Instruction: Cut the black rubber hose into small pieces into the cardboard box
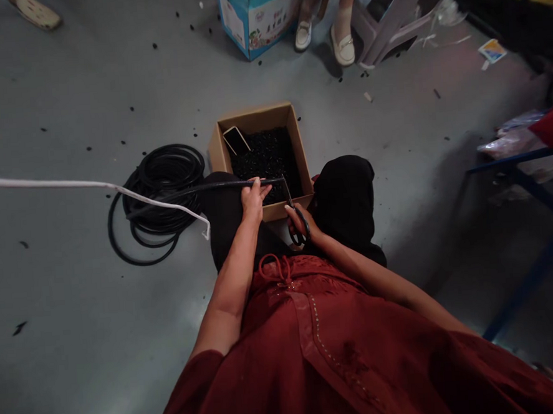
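My left hand (253,198) is closed around a thin black corrugated tube (195,189) that runs from a coil (157,199) on the floor at the left. The tube's end reaches over an open cardboard box (257,118) between my knees. My right hand (300,221) grips black-handled scissors (291,205), whose blades point up at the tube's end. The box holds a heap of small black cut pieces (268,157) and a phone (236,139) leaning in its far left corner.
A white cord (88,185) crosses from the left edge over the coil. Black scraps dot the grey floor. Another person's feet in white shoes (343,45) stand beside a blue-and-white carton (253,15) at the back. A blue metal frame (533,197) stands at right.
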{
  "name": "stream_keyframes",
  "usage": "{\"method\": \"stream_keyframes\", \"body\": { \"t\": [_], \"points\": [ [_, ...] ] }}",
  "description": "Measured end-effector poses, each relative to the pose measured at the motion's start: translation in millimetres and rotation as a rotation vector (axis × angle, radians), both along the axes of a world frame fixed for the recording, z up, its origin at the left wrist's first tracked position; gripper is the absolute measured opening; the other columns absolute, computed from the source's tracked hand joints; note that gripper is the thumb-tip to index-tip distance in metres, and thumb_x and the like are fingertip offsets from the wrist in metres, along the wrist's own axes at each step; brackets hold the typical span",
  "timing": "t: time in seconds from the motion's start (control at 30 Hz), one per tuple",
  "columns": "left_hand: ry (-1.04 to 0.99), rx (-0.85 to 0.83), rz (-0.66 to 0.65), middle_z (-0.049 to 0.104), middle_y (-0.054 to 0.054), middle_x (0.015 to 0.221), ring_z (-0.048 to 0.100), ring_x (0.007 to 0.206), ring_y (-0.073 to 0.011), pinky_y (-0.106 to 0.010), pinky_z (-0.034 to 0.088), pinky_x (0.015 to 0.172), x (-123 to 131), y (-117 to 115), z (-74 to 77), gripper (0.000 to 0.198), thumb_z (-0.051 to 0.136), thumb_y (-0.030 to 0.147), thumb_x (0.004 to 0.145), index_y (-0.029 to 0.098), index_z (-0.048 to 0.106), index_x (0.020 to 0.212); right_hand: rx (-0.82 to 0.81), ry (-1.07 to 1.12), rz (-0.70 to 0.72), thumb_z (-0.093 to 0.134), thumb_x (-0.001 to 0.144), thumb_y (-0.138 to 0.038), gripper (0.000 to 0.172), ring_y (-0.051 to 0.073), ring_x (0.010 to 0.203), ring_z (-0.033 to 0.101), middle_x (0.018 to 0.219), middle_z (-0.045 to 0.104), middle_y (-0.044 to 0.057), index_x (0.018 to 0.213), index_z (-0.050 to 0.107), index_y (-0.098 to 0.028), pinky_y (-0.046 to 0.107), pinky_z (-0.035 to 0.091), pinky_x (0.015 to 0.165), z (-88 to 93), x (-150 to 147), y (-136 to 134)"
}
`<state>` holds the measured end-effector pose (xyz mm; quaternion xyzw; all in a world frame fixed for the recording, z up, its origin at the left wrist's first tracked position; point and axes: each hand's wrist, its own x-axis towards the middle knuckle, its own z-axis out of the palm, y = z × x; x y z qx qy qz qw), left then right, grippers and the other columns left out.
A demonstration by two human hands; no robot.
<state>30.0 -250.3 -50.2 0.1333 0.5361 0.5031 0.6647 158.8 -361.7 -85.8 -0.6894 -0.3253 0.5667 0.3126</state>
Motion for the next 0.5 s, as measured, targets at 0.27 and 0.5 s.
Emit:
{"method": "stream_keyframes", "body": {
  "t": [0.27, 0.5],
  "points": [
    [0.007, 0.018, -0.001, 0.069, -0.002, 0.09, 0.074, 0.09, -0.0131, -0.034, 0.061, 0.099, 0.4, -0.4, -0.6, 0.008, 0.064, 0.017, 0.099, 0.018, 0.06, 0.091, 0.082, 0.051, -0.016, 0.059, 0.092, -0.062, 0.047, 0.017, 0.081, 0.069, 0.096, 0.069, 0.002, 0.118, 0.048, -0.024, 0.031, 0.056, 0.07, 1.5, -4.7, -2.3],
    [0.01, 0.007, 0.003, 0.07, -0.003, 0.091, 0.075, 0.096, -0.0159, -0.036, 0.06, 0.101, 1.2, -0.4, -0.1, 0.011, 0.07, 0.021, 0.096, 0.017, 0.061, 0.091, 0.081, 0.072, 0.022, 0.063, 0.089, -0.066, 0.051, 0.018, 0.085, 0.07, 0.098, 0.071, 0.003, 0.115, 0.05, -0.024, 0.033, 0.057, 0.074, -2.0, -9.0, -3.6]
  ]
}}
